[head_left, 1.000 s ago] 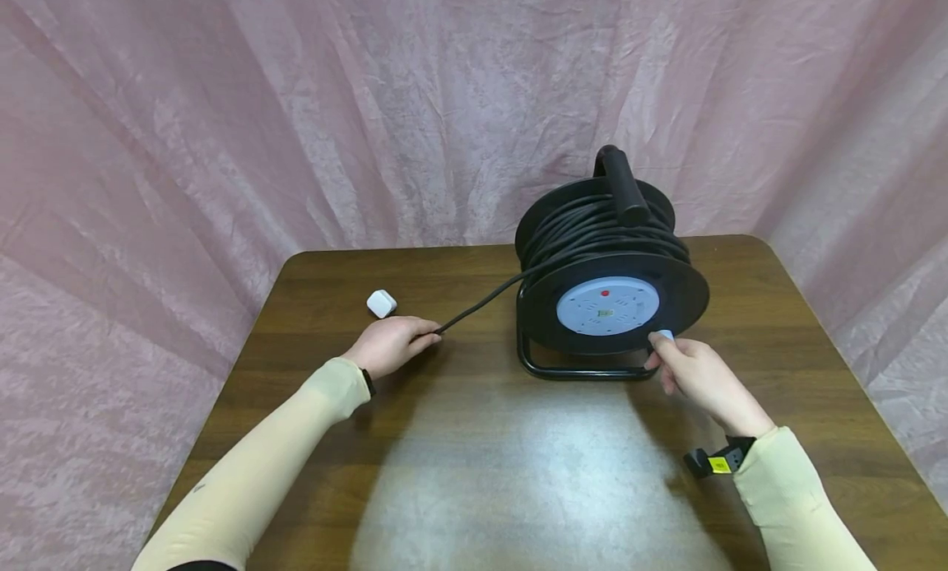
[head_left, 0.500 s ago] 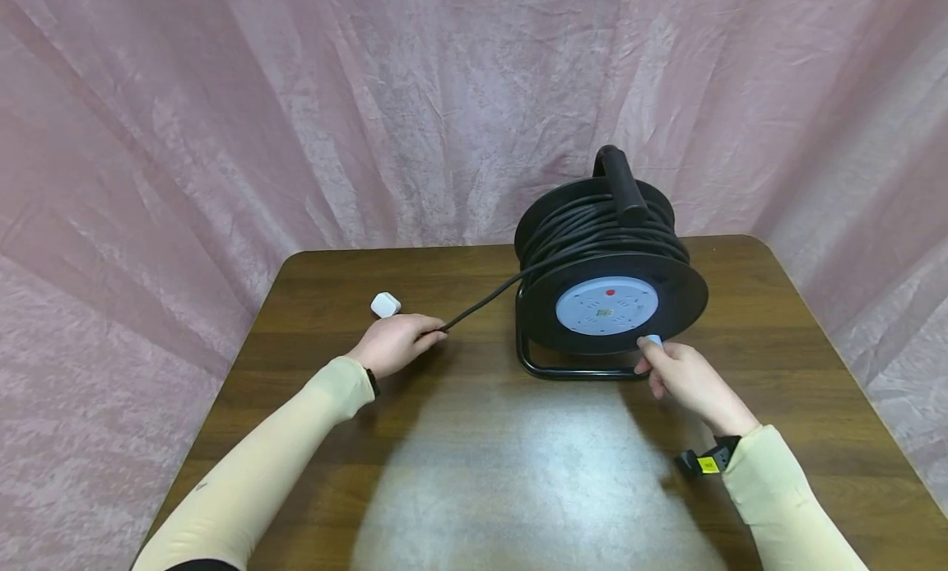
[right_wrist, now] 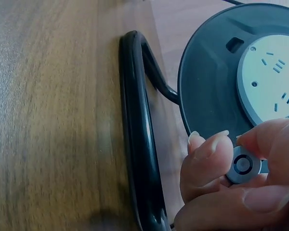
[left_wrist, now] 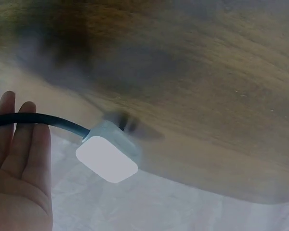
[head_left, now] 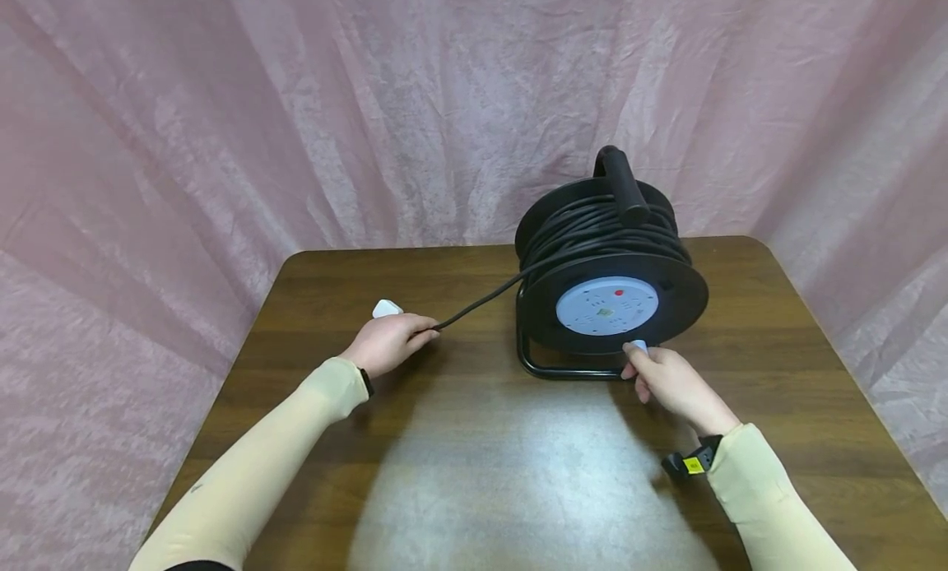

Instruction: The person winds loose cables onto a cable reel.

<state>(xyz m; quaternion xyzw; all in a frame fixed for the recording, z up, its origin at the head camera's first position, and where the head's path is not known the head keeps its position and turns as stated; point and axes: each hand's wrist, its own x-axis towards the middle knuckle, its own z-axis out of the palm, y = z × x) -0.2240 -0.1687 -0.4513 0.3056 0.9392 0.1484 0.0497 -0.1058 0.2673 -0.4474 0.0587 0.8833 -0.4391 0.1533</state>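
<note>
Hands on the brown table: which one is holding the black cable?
The left hand: its fingers hold the black cable near the white plug. The right hand pinches the reel's small grey knob instead.

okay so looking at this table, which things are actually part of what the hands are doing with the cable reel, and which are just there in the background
In use:
cable reel, upright on its black stand
winding knob, pinched by the right hand
black cable, held by the left hand
white plug at the cable's end

Just there:
wooden table
pink cloth backdrop
reel's carry handle, untouched
</note>
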